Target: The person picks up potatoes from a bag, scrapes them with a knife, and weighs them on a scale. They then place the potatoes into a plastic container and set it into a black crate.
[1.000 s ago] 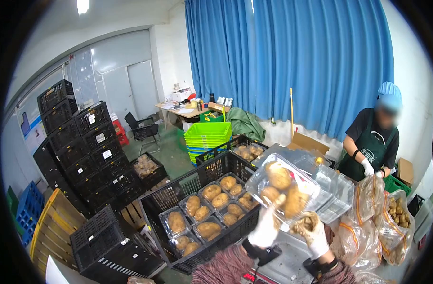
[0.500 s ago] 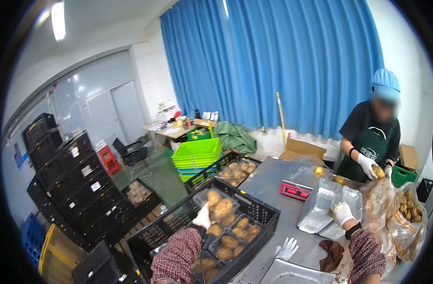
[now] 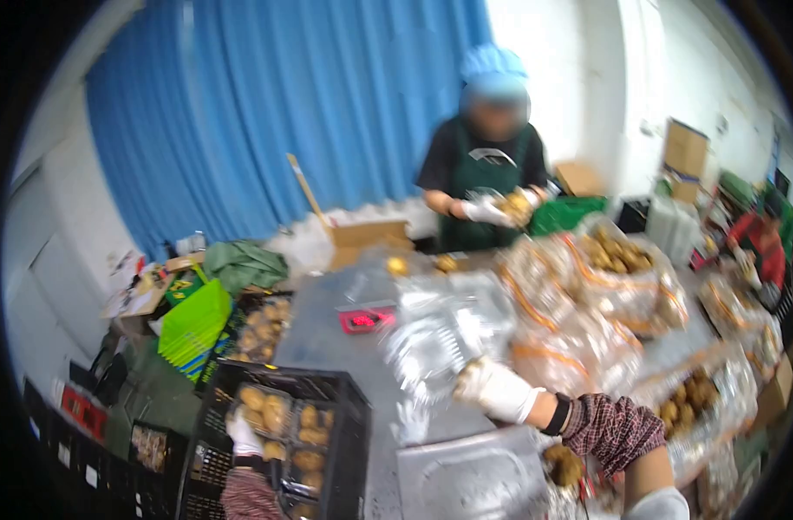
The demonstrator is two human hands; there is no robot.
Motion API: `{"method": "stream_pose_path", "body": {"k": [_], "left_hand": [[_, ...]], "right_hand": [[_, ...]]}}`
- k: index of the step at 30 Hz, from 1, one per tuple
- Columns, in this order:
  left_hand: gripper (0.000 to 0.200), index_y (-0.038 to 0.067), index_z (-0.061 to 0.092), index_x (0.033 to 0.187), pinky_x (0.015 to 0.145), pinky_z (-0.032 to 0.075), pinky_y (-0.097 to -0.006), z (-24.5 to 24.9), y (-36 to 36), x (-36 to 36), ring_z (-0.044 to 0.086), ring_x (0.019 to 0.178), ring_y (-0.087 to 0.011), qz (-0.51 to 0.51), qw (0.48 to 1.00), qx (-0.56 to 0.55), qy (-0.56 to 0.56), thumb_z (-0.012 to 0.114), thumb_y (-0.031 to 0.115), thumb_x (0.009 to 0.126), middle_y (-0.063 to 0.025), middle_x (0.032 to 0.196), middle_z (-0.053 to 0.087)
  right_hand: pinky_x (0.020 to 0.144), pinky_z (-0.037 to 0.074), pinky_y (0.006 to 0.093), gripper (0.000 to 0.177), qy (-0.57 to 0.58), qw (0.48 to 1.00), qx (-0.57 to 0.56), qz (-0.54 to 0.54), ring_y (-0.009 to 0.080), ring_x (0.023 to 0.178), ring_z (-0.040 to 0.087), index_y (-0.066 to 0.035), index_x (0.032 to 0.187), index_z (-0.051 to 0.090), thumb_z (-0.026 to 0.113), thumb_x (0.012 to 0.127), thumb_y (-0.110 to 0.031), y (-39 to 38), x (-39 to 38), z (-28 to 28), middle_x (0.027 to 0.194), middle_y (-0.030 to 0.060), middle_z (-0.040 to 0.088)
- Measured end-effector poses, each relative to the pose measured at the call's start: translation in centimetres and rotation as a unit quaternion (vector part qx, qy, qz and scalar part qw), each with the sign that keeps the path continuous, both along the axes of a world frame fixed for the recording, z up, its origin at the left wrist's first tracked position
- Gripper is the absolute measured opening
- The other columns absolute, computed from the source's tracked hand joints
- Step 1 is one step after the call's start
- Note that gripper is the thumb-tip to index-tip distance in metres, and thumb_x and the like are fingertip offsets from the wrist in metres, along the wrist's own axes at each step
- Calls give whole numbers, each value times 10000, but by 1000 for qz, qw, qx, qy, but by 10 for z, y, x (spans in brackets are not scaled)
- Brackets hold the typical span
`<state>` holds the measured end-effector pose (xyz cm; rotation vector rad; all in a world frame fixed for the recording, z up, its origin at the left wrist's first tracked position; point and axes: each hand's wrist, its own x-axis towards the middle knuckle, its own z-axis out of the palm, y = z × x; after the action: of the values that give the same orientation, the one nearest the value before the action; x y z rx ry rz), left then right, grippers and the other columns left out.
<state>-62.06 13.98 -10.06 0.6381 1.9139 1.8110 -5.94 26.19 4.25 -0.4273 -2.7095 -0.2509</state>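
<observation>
My left hand (image 3: 243,433), in a white glove, is inside the black crate (image 3: 349,442) at the lower left. Its fingers are closed on the near-left edge of a clear plastic tray of potatoes (image 3: 264,409). More filled trays (image 3: 310,459) sit beside it in the crate. My right hand (image 3: 496,392), gloved with soiled fingertips, is over the metal table, just in front of the stacked clear plastic trays (image 3: 435,338). Motion blur hides whether its fingers grip anything. A metal pan (image 3: 474,477) lies below it.
A scale with a red display (image 3: 366,319) stands behind the trays. Across the table, a co-worker (image 3: 492,165) holds a potato (image 3: 516,206). Plastic sacks of potatoes (image 3: 622,269) crowd the right side. Green baskets (image 3: 188,334) are stacked at left. Another person (image 3: 760,247) is at far right.
My view has swung right, bringing more sacks and another person into sight. The tray of potatoes under my left hand now sits lower in the crate. My right hand has moved toward the near side of the trays.
</observation>
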Motion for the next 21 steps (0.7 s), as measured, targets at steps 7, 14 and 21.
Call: {"method": "stream_pose_path", "body": {"k": [7,14,21], "left_hand": [[418,13,526,1237,966,417,-320,205,-35,248,530,1119,-188,-367,929,-8,51,587,207,872,-86,1210,564],[723,77,423,1355,1096,269,-383,167,-93,331,309,1325,-350,-635,621,-265,375,684,442,788,-228,1410,340],[958,66,398,1383,1115,209,-434,62,-120,368,133,1366,-465,-520,598,-378,480,703,618,661,-332,1450,173]], "right_hand": [[712,472,357,94,-70,995,-36,68,236,740,577,-108,784,600,534,722,-131,-155,47,-99,858,48,583],[769,492,418,453,130,819,-246,-502,318,935,589,-66,1086,579,714,690,-242,-165,189,-126,945,165,598],[851,485,404,914,-10,768,-327,-551,331,1036,562,-86,1375,370,800,627,-389,-197,189,-195,1139,224,515]]}}
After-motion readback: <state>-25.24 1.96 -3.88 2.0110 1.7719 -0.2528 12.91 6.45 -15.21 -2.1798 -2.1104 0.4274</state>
